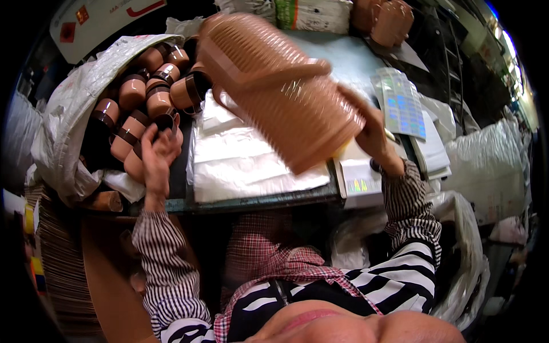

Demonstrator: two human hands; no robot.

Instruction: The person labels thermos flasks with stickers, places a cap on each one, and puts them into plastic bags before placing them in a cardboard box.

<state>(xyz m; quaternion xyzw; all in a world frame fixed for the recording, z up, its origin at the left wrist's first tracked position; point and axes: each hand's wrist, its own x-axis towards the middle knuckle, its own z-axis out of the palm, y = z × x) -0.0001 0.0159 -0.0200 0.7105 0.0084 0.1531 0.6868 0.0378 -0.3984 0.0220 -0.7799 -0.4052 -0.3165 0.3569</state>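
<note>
My right hand [373, 133] grips one end of a brown ribbed plastic container [274, 90], tilted and blurred above the table. My left hand [161, 150] is at the lower right edge of an open white woven sack [73, 107], its fingers at a brown cup-like piece with a dark rim [165, 120]; whether they grip it, I cannot tell. Several similar brown pieces with dark bands [133, 92] fill the sack. Beneath the container lies a stack of white plastic bags [248, 163].
Sheets of shiny stickers [401, 103] and a white box [360, 178] lie at the right of the table [257, 203]. More wrapped brown containers [391, 23] stand at the back right. Stacked cardboard [64, 266] and an open carton [111, 274] are below left; a clear plastic bag [461, 266] hangs below right.
</note>
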